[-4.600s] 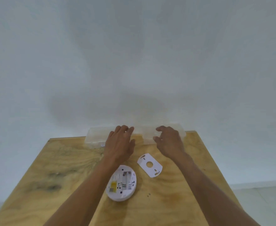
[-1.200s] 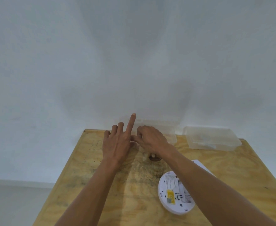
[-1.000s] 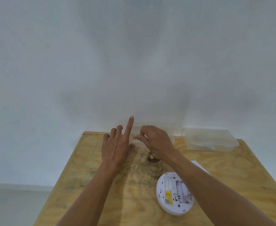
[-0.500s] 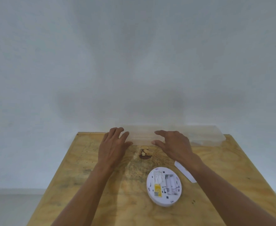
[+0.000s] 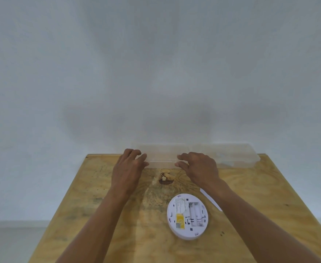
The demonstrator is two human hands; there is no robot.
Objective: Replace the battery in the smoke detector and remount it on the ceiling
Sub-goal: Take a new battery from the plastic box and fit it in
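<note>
A round white smoke detector (image 5: 187, 216) lies face down on the plywood table (image 5: 99, 215), its back up, with a yellow label and an open battery bay. A white mounting plate (image 5: 210, 199) pokes out from under my right forearm. At the table's far edge stands a clear plastic box (image 5: 162, 157). My left hand (image 5: 128, 168) rests at the box's left end, fingers curled against it. My right hand (image 5: 198, 168) hovers at the box's front right, fingers spread and bent, touching or nearly touching it. Whether either hand grips the box is unclear.
A second clear plastic box (image 5: 229, 154) sits to the right along the far edge, against the white wall. A dark knot (image 5: 165, 178) marks the wood between my hands. The floor drops away left of the table.
My left index finger, raised a second ago, has come down. My right hand opened and moved right, away from the left. The view shifted, so the detector sits nearer centre.
</note>
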